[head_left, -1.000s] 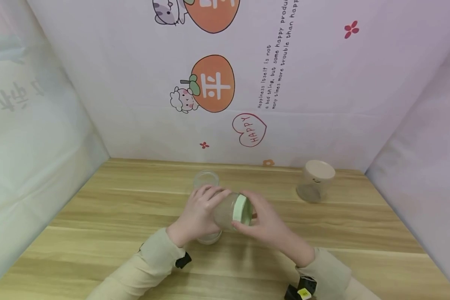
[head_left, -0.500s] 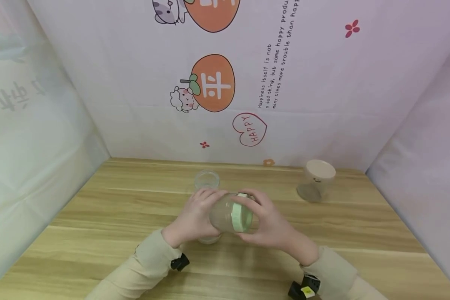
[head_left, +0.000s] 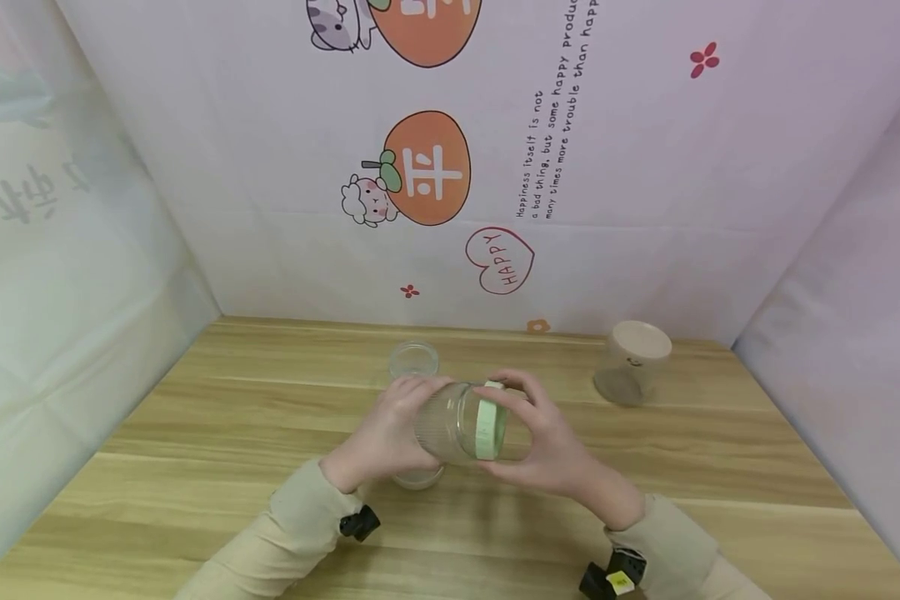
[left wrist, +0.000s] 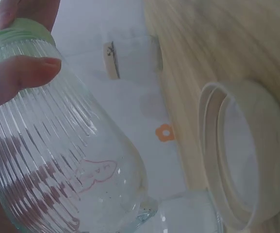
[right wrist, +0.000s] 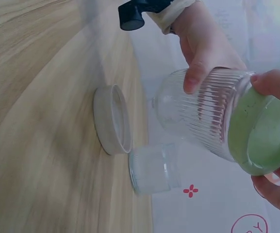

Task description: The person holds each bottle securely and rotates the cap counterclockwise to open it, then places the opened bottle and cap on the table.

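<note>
A ribbed clear glass jar (head_left: 446, 423) is held sideways above the table, its green lid (head_left: 490, 429) toward the right. My left hand (head_left: 390, 433) grips the glass body, with the thumb across the ribs in the left wrist view. Around the lid's edge, the fingers and thumb of my right hand (head_left: 547, 442) are curled. The lid's flat green face (right wrist: 266, 133) shows in the right wrist view. Whether the lid is loose on the glass, I cannot tell. Beneath the hands lies a pale ring-shaped lid (left wrist: 256, 155), mostly hidden in the head view.
Just behind the left hand stands an open clear glass jar (head_left: 414, 360). Farther right, near the back edge of the wooden table (head_left: 270, 375), is another glass jar (head_left: 630, 367) with a pale lid. Printed white cloth walls (head_left: 607, 275) enclose the back and sides.
My right hand has shifted its fingers round the green lid and moved slightly right. The lid's face has turned more to the right. My left hand keeps its grip on the jar, a little lower.
</note>
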A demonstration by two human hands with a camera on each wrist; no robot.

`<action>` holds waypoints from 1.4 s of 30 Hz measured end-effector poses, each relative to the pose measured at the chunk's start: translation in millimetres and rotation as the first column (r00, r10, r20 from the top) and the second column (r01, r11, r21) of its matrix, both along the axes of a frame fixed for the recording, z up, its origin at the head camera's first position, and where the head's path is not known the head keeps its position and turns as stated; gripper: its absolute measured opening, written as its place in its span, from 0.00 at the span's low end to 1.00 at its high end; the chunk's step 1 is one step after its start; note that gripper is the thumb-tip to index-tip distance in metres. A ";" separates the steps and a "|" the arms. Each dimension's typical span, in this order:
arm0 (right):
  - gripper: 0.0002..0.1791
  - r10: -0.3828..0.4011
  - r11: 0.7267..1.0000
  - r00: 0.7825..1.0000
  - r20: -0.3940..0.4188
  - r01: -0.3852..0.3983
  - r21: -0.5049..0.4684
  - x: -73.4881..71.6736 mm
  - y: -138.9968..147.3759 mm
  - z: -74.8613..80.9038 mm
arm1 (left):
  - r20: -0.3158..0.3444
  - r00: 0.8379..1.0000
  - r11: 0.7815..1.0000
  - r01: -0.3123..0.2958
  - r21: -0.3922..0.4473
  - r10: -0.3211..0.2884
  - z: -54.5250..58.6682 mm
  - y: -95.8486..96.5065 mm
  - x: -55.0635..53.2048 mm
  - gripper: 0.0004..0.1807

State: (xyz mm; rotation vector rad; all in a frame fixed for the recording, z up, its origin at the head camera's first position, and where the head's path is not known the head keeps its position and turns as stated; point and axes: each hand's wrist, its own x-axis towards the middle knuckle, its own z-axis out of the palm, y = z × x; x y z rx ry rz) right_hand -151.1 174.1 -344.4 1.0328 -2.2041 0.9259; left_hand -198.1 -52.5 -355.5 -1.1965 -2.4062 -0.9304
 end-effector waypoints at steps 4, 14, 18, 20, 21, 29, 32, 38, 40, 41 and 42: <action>0.46 0.034 0.999 0.999 0.026 -0.033 -0.018 -0.4 2.9 1.1 | -0.013 1.000 1.000 0.013 -0.008 -0.013 1.8 -1.7 -1.7 0.48; 0.47 0.029 0.993 0.998 0.049 -0.024 -0.117 -4.2 12.9 -0.1 | 0.065 0.997 0.996 0.030 0.086 -0.036 -1.3 -8.8 -6.6 0.47; 0.44 -0.039 0.972 0.982 0.183 0.080 -0.222 -5.1 17.4 -2.5 | 0.122 0.992 0.987 0.011 0.160 -0.031 -2.4 -11.6 -7.9 0.49; 0.43 -0.073 0.955 0.954 0.290 0.151 -0.254 -4.9 20.1 -4.3 | 0.146 0.989 0.981 0.000 0.196 -0.029 -2.6 -12.6 -9.0 0.50; 0.41 -0.094 0.950 0.937 0.335 0.186 -0.253 -4.9 21.6 -5.6 | 0.154 0.988 0.977 -0.008 0.211 -0.025 -2.8 -13.3 -9.6 0.50; 0.32 -0.194 0.948 0.856 0.478 0.290 -0.134 -7.8 31.9 -21.3 | 0.225 0.974 0.942 -0.075 0.327 -0.001 -3.4 -20.5 -13.5 0.53; 0.31 -0.233 0.955 0.847 0.478 0.291 -0.051 -8.7 34.2 -32.2 | 0.272 0.962 0.928 -0.108 0.358 0.006 -1.9 -23.5 -12.9 0.53; 0.27 -0.241 0.969 0.830 0.503 0.231 0.083 -10.6 37.2 -53.8 | 0.352 0.936 0.905 -0.170 0.389 0.024 4.7 -30.5 -14.1 0.51; 0.27 -0.231 0.973 0.830 0.507 0.210 0.099 -12.2 38.4 -58.7 | 0.359 0.932 0.900 -0.191 0.393 0.041 6.8 -32.8 -15.8 0.51; 0.27 -0.232 0.973 0.831 0.506 0.203 0.113 -13.0 38.7 -60.7 | 0.359 0.932 0.896 -0.198 0.398 0.046 7.6 -34.0 -16.7 0.51; 0.27 -0.230 0.973 0.835 0.500 0.192 0.128 -13.8 39.0 -62.4 | 0.361 0.931 0.890 -0.206 0.406 0.051 8.3 -35.3 -17.2 0.51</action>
